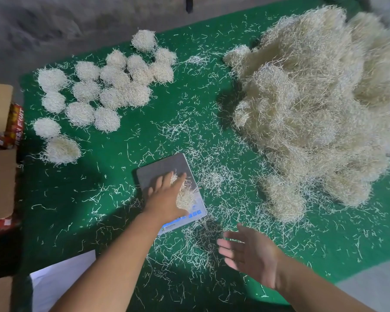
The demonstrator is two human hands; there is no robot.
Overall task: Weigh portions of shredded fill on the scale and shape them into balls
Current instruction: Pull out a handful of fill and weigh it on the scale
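A: Head view: left hand [167, 197] lies on the scale [164, 167], fingers fairly straight, a small tuft of fill [185, 197] under thumb and palm. Pinched or just pressed? Cannot tell.

B: Right hand [248, 251]?

A: Spread, holding nothing, hovering near the scale's front corner. Big pile [320, 104] sits well right of the scale, finished balls [113, 86] beyond it to the left, on the green worktop [113, 167].

B: Handling?

A: Looks very light, springy, sheds strands everywhere. Best cupped from both sides, not pinched, or it probably falls apart.
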